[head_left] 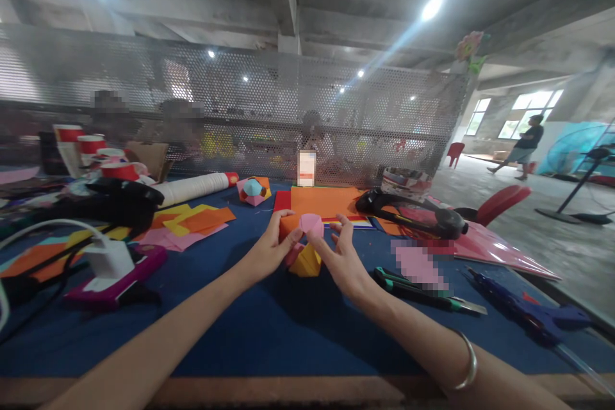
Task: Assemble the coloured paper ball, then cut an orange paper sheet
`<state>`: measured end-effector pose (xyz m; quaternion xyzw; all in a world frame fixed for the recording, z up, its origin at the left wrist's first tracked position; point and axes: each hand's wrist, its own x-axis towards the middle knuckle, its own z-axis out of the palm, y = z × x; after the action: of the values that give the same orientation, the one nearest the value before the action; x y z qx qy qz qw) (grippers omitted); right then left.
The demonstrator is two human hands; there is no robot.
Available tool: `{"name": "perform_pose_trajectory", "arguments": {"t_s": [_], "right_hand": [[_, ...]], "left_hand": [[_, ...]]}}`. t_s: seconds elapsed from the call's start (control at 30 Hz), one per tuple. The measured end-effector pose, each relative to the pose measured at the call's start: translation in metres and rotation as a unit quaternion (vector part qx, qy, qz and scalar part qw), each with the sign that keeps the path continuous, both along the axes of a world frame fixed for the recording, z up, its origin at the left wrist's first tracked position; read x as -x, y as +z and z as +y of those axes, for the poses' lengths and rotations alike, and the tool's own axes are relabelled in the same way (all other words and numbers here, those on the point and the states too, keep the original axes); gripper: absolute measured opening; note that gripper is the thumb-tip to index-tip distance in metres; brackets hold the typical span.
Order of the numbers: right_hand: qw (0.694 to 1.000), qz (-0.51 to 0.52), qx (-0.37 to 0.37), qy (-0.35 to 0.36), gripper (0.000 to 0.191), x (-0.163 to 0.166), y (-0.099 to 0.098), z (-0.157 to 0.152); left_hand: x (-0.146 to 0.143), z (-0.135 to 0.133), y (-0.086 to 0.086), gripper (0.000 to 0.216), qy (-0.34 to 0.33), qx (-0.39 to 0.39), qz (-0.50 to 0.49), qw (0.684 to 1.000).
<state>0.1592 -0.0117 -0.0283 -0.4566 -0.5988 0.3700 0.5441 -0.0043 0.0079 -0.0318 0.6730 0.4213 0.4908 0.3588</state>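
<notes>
My left hand (pixel 273 245) grasps the folded paper model (pixel 307 257) by its orange side, thumb at the front and fingers around the far edge. The model sits between my two hands, straight in front of me above the blue worktop (pixel 288 343); I cannot tell whether its yellow underside touches the surface. My right hand (pixel 346 261) is loose, its fingers parted and lifted away from the paper, with only the thumb reaching the pink part at the top. A silver bangle (pixel 468 360) circles my right forearm.

Just beyond the model lie orange sheets (pixel 323 202), with a red sheet (pixel 282 200) showing at their left edge. A second paper model (pixel 254 189), in blue, orange and pink, stands beyond my left hand. Loose paper pieces (pixel 195 223) overlap further left, near a purple power strip (pixel 120 278) with a white plug (pixel 109 261) in it.

To the right of my right hand, a green-and-black utility knife (pixel 430 295) lies slantwise, and a blue glue gun (pixel 533 314) rests near the worktop's right edge. At the back, a lit phone (pixel 306 168) stands upright before a perforated metal screen (pixel 259 93).
</notes>
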Motion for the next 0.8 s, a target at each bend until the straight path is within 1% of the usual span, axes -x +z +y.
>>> {"name": "perform_pose_trajectory", "arguments": {"t_s": [0.1,0.2,0.33,0.47,0.53,0.63,0.73,0.8], "right_hand": [[0.998,-0.007,0.043,0.039,0.114,0.003,0.001,-0.005],[0.997,0.004,0.042,0.069,0.118,0.007,-0.002,-0.007],[0.995,0.040,0.026,0.088,0.106,0.011,-0.003,-0.010],[0.992,0.070,0.004,0.103,0.091,0.012,0.006,-0.015],[0.992,0.072,-0.011,0.106,0.087,0.011,0.010,-0.016],[0.992,0.059,-0.039,0.100,0.084,0.007,0.013,-0.014],[0.992,0.033,-0.069,0.096,0.078,0.004,0.013,-0.010],[0.992,0.010,-0.079,0.101,0.076,0.003,0.012,-0.008]], "left_hand": [[0.001,0.003,0.000,0.059,0.015,0.023,-0.052,0.998],[-0.001,0.002,0.003,0.059,0.016,0.050,-0.107,0.993],[-0.007,-0.006,0.010,0.059,0.012,0.075,-0.153,0.985],[-0.011,-0.013,0.013,0.066,-0.007,0.077,-0.152,0.985],[-0.010,-0.013,0.013,0.065,-0.013,0.065,-0.138,0.988],[-0.004,-0.008,0.012,0.054,-0.013,0.029,-0.106,0.994],[0.004,-0.002,0.012,0.046,-0.003,-0.028,-0.065,0.997],[0.009,0.000,0.014,0.047,0.007,-0.070,-0.038,0.997]]}}
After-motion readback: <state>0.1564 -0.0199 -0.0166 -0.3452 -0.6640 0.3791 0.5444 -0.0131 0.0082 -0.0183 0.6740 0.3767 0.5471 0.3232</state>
